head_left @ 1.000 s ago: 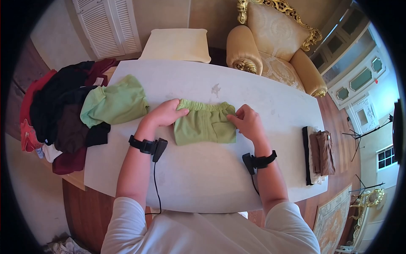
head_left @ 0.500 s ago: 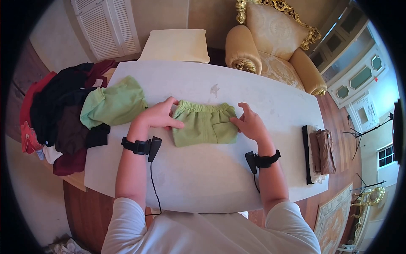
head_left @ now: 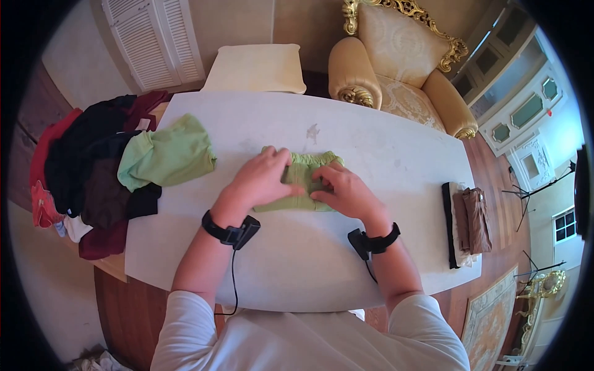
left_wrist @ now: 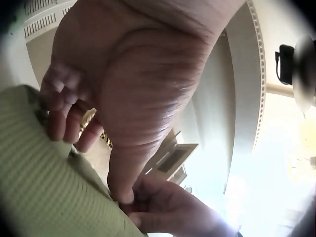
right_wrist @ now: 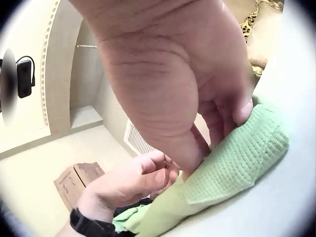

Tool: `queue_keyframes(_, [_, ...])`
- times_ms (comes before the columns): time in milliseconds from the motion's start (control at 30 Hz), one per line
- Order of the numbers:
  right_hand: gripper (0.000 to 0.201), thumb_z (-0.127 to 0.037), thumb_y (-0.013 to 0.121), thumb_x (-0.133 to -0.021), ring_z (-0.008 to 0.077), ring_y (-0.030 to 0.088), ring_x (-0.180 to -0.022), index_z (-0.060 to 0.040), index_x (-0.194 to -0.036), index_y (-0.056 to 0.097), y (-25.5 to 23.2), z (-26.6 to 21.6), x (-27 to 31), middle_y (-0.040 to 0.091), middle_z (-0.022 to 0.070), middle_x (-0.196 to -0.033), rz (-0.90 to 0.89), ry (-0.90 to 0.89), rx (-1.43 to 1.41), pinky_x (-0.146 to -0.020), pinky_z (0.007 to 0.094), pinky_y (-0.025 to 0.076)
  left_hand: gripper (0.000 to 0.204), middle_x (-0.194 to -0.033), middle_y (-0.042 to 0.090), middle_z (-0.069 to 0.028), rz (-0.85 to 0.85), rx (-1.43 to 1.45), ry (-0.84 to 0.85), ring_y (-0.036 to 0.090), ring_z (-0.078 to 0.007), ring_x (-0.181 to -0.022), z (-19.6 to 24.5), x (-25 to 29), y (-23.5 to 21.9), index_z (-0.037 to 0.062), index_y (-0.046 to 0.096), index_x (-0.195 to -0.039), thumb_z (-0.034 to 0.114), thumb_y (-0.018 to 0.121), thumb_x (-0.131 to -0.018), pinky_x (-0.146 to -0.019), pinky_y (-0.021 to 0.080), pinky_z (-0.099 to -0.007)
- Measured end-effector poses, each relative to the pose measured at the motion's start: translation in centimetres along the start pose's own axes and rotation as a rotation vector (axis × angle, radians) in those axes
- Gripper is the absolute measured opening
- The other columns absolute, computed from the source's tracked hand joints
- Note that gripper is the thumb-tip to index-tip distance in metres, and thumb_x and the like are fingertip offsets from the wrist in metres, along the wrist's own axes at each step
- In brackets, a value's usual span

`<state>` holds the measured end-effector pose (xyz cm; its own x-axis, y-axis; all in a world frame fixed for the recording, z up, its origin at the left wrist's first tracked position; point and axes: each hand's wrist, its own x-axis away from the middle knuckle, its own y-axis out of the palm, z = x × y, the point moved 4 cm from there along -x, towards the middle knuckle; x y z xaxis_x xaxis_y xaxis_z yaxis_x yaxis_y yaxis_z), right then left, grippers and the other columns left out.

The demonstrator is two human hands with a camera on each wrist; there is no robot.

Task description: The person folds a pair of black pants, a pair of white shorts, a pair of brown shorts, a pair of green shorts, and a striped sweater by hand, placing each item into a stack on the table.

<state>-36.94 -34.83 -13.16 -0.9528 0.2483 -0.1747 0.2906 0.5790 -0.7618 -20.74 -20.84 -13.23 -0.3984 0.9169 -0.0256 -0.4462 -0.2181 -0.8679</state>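
A folded pair of green shorts with a gathered elastic waistband lies in the middle of the white table. Over its left half is my left hand, fingers and thumb spread apart, fingertips on the cloth. My right hand touches the right half, its thumb and bent fingers apart. The two thumbs point towards each other near the centre. In the right wrist view, the thumb and fingertips rest on the ribbed fabric. Both hands hide parts of the shorts.
Another green garment lies on the table's left, against a heap of dark and red clothes. Folded brown, white and black clothes are stacked near the right edge. A gilded armchair and a cream stool stand behind the table.
Earlier my hands were at the shorts' two sides, pinching the upper corners, then loosened. Now both have moved inward over the cloth. The shorts lie in about the same place.
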Motion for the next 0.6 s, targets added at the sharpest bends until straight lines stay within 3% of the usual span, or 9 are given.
queue_keyframes(33, [0.030, -0.014, 0.081, -0.085, 0.0315, 0.067, -0.086, -0.0061, -0.111, 0.069, 0.8, 0.7, 0.1, 0.064, 0.0126, -0.093, -0.006, -0.033, 0.067, -0.077, 0.0415, 0.055, 0.072, -0.125, 0.060, -0.0194, -0.053, -0.034, -0.005, 0.062, -0.0397, -0.120, 0.3, 0.3, 1.0, 0.0070, 0.056, -0.123, 0.044, 0.092, -0.072, -0.099, 0.052, -0.0468])
queue_keyframes(133, [0.033, -0.015, 0.081, -0.085, 0.0326, 0.068, -0.093, -0.0071, -0.115, 0.070, 1.3, 1.1, 0.3, 0.065, 0.0130, -0.098, -0.046, -0.040, 0.157, -0.083, 0.0427, 0.055, 0.077, -0.124, 0.060, -0.0197, -0.024, -0.149, 0.012, 0.061, -0.0403, -0.122, 0.1, 0.4, 2.6, 0.0078, 0.055, -0.126, 0.046, 0.093, -0.070, -0.101, 0.052, -0.0464])
queue_keyframes(267, [0.039, -0.016, 0.080, -0.085, 0.0346, 0.066, -0.107, -0.0077, -0.122, 0.069, 0.0, 0.6, 0.3, 0.066, 0.0143, -0.109, -0.077, 0.046, 0.091, -0.094, 0.0433, 0.054, 0.064, -0.120, 0.063, -0.0181, -0.013, -0.030, 0.011, 0.065, -0.0382, -0.114, 0.1, 0.7, 0.3, 0.0072, 0.060, -0.121, 0.041, 0.090, -0.076, -0.096, 0.053, -0.0469])
queue_keyframes(367, [0.042, -0.015, 0.079, -0.086, 0.0379, 0.061, -0.120, -0.0055, -0.126, 0.068, -0.4, -0.4, 0.0, 0.064, 0.0166, -0.126, 0.111, -0.133, 0.194, -0.102, 0.0439, 0.051, 0.052, -0.115, 0.066, -0.0167, 0.015, 0.069, -0.005, 0.068, -0.0370, -0.107, 0.2, 0.2, -2.1, 0.0071, 0.064, -0.118, 0.036, 0.086, -0.081, -0.091, 0.054, -0.0470])
queue_keyframes(467, [0.042, -0.013, 0.078, -0.087, 0.0403, 0.056, -0.129, -0.0038, -0.126, 0.067, 0.9, -0.1, 0.4, 0.059, 0.0171, -0.140, 0.063, -0.152, 0.296, -0.107, 0.0451, 0.049, 0.045, -0.112, 0.068, -0.0157, 0.027, 0.105, 0.058, 0.069, -0.0360, -0.100, 0.3, -0.3, -0.7, 0.0077, 0.066, -0.119, 0.034, 0.082, -0.086, -0.087, 0.055, -0.0456])
queue_keyframes(567, [0.041, -0.011, 0.076, -0.088, 0.0407, 0.057, -0.129, -0.0042, -0.127, 0.067, 1.1, 0.9, 0.4, 0.060, 0.0180, -0.141, 0.020, -0.095, 0.191, -0.107, 0.0453, 0.049, 0.044, -0.108, 0.069, -0.0163, 0.024, -0.043, 0.151, 0.069, -0.0352, -0.096, 0.7, 0.3, 2.7, 0.0085, 0.068, -0.124, 0.034, 0.078, -0.090, -0.084, 0.055, -0.0441])
queue_keyframes(600, [0.039, -0.011, 0.076, -0.088, 0.0403, 0.059, -0.126, -0.0038, -0.126, 0.067, 0.4, 1.0, 0.3, 0.061, 0.0184, -0.137, 0.084, -0.070, 0.192, -0.105, 0.0449, 0.050, 0.041, -0.106, 0.070, -0.0165, 0.032, -0.006, 0.141, 0.069, -0.0350, -0.095, 0.6, 0.3, 2.5, 0.0079, 0.068, -0.122, 0.032, 0.078, -0.090, -0.083, 0.055, -0.0441])
